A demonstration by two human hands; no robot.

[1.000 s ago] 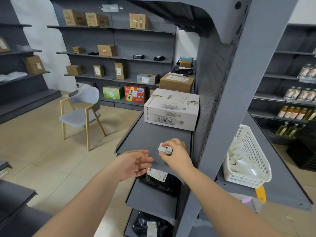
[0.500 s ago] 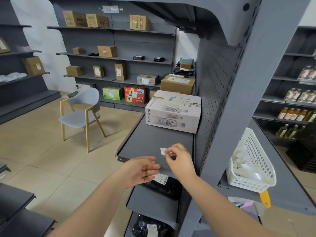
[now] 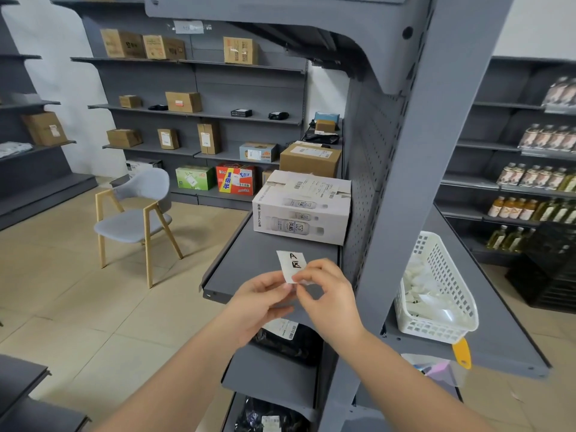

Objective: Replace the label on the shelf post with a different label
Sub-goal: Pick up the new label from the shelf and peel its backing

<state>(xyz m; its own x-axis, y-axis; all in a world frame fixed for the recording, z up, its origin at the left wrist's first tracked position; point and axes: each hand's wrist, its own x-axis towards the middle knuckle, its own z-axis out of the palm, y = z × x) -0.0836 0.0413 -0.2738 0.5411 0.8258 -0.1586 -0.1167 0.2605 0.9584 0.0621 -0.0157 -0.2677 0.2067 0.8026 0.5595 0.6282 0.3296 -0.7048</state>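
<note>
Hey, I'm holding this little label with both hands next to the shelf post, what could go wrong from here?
1. The label is pinched only at its bottom edge by the left hand and right hand; it may curl and stick to itself or to your fingers.
2. The shelf post is narrow and seen at a slant, so the label could go on crooked.

White label [image 3: 291,265] – upright, handwritten

A grey metal shelf [image 3: 249,260] carries a white bottled-drink carton [image 3: 300,207], with a brown cardboard box [image 3: 310,159] seemingly behind it
</note>
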